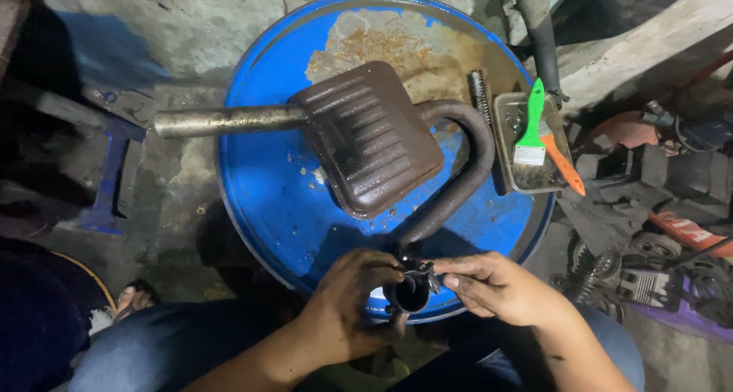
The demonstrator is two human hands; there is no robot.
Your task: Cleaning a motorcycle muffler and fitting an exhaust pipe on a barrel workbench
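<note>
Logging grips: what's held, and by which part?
Both hands, left hand and right hand, grip the muffler at its pipe's open flanged end, near the drum edge.

I see a brown ribbed muffler [370, 136] on a blue, rust-patched drum [282, 201], and a green-handled brush [531, 125] beside an orange one [563, 163].

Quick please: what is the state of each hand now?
Left hand: closed around the open end of the bent pipe.
Right hand: fingers pinch the small clamp at that pipe end.
</note>
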